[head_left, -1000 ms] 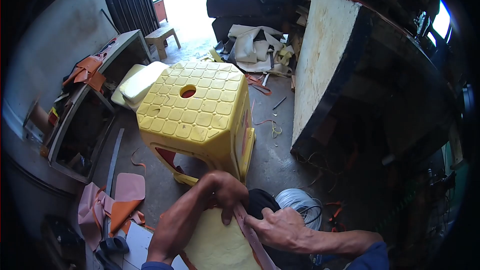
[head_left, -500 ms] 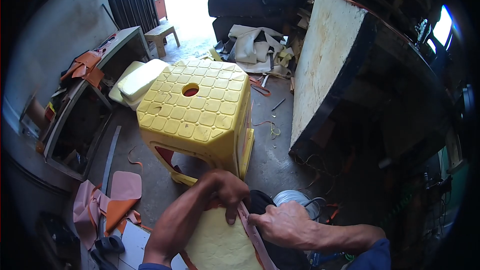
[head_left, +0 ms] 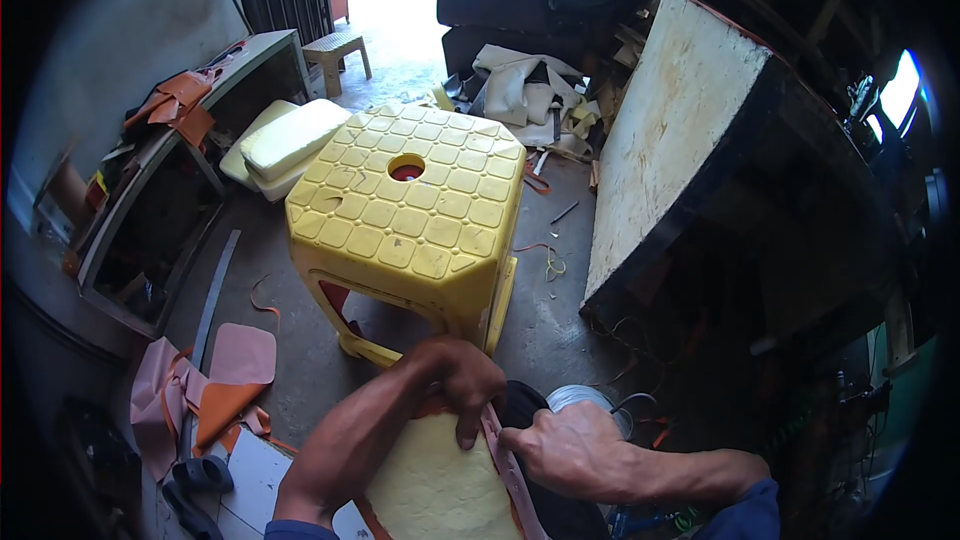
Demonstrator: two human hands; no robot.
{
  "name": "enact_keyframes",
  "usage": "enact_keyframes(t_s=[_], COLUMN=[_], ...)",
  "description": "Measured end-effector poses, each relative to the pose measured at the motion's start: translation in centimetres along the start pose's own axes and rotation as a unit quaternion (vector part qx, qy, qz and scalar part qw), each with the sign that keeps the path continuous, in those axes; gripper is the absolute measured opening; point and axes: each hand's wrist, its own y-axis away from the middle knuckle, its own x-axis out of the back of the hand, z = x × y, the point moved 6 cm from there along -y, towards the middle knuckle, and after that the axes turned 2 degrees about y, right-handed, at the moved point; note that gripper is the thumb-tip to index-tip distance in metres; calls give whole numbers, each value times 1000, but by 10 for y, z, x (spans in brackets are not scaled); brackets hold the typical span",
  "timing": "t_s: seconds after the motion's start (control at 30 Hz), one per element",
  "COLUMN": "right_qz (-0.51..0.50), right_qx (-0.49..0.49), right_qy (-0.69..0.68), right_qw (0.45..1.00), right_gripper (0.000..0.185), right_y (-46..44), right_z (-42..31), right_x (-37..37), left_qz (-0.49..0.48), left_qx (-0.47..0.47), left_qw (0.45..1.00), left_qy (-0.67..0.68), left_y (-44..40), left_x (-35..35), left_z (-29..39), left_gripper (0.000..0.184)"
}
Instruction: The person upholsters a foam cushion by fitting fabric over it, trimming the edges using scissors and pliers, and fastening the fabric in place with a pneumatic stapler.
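Note:
A cream foam pad (head_left: 440, 485) lies close in front of me at the bottom of the head view, with a pink and orange cover around its edges. My left hand (head_left: 465, 385) is closed at the pad's far right corner, its thumb pressed on the foam and its fingers curled over the cover. On the pad's right side, my right hand (head_left: 570, 450) pinches the cover's folded pink edge (head_left: 513, 480). The two hands are a short way apart along this edge. The underside of the pad is hidden.
A yellow plastic stool (head_left: 405, 200) stands just beyond my hands. Pink and orange material scraps (head_left: 225, 390) and dark sandals (head_left: 200, 480) lie at lower left. More foam pads (head_left: 295, 135) rest behind the stool. A large pale panel (head_left: 670, 130) leans at right.
The camera view has shifted slightly, so the stool and background sit a little further right and higher. Both hands keep nearly the same hold on the cover.

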Motion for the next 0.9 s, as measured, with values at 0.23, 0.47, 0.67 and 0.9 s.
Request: enact_keyframes(t_s=[0.23, 0.47, 0.67, 0.9], right_qz=[137, 77, 5, 192], right_qx=[-17, 131, 178, 45], right_qy=[-13, -322, -516, -76], right_qw=[990, 934, 838, 977], right_gripper=[29, 27, 33, 27], right_y=[12, -26, -40, 17], right_z=[-15, 28, 37, 24], right_x=[-13, -49, -78, 4], left_qz=[36, -14, 10, 28], left_qx=[-22, 28, -16, -44], left_qw=[997, 999, 999, 999], left_qy=[-72, -17, -41, 12], left_y=[11, 22, 17, 19], left_x=[-5, -18, -13, -12], left_z=[9, 7, 9, 10], left_gripper=[57, 60, 71, 67])
